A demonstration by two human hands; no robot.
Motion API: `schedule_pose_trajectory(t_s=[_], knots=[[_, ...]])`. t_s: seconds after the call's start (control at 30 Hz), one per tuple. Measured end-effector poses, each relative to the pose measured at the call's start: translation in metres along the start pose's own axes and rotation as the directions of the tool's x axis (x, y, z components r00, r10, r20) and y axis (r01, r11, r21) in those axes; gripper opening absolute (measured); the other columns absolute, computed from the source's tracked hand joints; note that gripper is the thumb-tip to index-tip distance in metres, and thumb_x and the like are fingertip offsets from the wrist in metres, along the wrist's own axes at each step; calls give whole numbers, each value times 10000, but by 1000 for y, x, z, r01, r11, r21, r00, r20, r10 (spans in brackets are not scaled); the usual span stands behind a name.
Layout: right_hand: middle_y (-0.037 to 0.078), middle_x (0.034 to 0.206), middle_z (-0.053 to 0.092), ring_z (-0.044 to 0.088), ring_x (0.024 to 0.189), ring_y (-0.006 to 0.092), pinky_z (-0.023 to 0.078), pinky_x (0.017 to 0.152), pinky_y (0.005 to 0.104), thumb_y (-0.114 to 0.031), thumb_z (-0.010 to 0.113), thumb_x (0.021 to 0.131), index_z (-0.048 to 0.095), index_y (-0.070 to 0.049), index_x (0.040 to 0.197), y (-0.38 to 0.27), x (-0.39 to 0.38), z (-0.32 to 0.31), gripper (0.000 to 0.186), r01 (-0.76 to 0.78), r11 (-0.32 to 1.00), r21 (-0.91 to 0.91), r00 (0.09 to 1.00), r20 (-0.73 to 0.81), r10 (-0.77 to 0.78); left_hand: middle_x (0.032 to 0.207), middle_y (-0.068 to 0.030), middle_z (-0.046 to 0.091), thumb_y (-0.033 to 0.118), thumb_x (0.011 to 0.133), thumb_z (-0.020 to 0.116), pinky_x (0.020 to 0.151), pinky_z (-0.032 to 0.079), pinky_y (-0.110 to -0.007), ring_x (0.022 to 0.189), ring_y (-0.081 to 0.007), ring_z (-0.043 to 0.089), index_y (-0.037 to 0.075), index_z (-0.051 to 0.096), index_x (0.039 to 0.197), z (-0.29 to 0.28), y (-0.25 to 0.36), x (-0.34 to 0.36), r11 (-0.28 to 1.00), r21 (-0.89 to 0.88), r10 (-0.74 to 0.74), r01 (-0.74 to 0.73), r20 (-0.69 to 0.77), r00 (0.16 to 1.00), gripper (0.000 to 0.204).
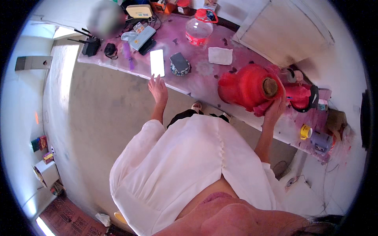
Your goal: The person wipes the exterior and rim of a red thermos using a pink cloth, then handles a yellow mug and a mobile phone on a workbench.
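Note:
A red thermos flask with a cork stopper stands on the table at the right, its top toward me. My right hand is closed at its right side, fingers partly hidden against the flask. My left hand is at the table's front edge with fingers stretched out, holding nothing. Its fingertips reach the lower end of a phone with a bright white screen; whether they touch it I cannot tell. Right of the phone, a dark flat item rests on a round patterned thing.
On the pink patterned table are a clear jug with a red cap, a white cloth and a black router. A pink bag, a yellow mug and a purple mug stand at the right.

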State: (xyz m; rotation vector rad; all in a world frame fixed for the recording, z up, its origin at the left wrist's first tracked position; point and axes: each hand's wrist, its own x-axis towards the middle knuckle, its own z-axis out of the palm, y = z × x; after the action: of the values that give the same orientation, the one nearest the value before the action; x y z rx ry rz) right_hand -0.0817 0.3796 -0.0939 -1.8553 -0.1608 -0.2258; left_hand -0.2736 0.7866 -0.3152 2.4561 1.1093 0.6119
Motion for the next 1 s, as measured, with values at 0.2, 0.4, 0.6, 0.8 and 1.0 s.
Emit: schedule_pose_trajectory(t_s=[0.2,0.4,0.6,0.8,1.0], knots=[[127,1350,626,577,1242,262,405,1111,392,-296,453,1059,584,10,1367,34,7,-6,454,-246,785,568,965,71,251,1464,-158,497,92,890,617,1100,383,-507,1310,-384,482,101,628,1341,-78,134,15,721,-598,426,-349,-14,905,451],[137,1329,592,565,1221,266,420,1067,403,-285,445,1071,590,14,1330,-25,-13,10,422,39,994,-102,996,-81,-47,1540,-154,417,214,935,606,1184,273,-542,1413,-376,394,146,481,1505,-95,255,18,458,-621,784,-636,-55,618,587],[151,1434,546,528,1290,270,394,1100,394,-283,419,1080,547,16,1395,21,-4,-5,453,-59,998,-5,997,-52,59,1529,-169,428,277,959,590,1181,277,-541,1396,-380,416,91,483,1474,-79,274,8,368,-743,845,-559,16,535,558],[172,1459,533,505,1329,287,354,1135,396,-352,413,1079,532,31,1408,-19,-37,19,519,-87,996,21,978,-187,89,1471,-179,476,187,912,627,1139,343,-527,1306,-390,481,65,482,1466,-83,272,9,383,-719,833,-579,-2,553,585],[162,1433,546,538,1277,274,401,1107,389,-352,464,1063,497,13,1438,16,19,-16,525,-32,995,-90,999,35,35,1471,-155,466,267,940,632,1190,264,-543,1339,-359,462,115,468,1483,-76,278,2,387,-767,821,-512,33,571,587]])
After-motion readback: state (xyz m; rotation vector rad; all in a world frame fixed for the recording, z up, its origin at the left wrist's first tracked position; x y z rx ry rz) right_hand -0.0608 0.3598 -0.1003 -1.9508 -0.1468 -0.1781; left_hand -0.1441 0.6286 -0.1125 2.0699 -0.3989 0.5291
